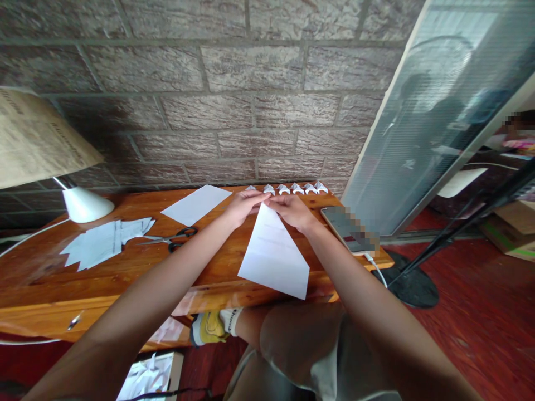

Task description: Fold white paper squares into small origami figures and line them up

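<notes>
Nearest, an open white box [175, 372] of loose paper stood on the floor, below the orange-brown wooden table [223, 250]. A kite-shaped sheet of thin white paper [273, 253] lay toward the table's front, its broad end pointing back at the person. At its narrow far end, the left hand [244, 205] and right hand [292, 210] met, fingertips drawn close and pinching the tip; exactly how each finger gripped could not be told. The step in hand looked like shaping or creasing that point; the next move seemed to call for both hands to keep the edges aligned while pressing along the fold.

To the left lay black-handled metal scissors [168, 240] and an overlapping spread of cut white papers [100, 242]; to the right, a charging phone [346, 225]. Farther back, small folded white paper pieces [297, 189] stood lined up before the grey-brown brick wall [271, 111].
</notes>
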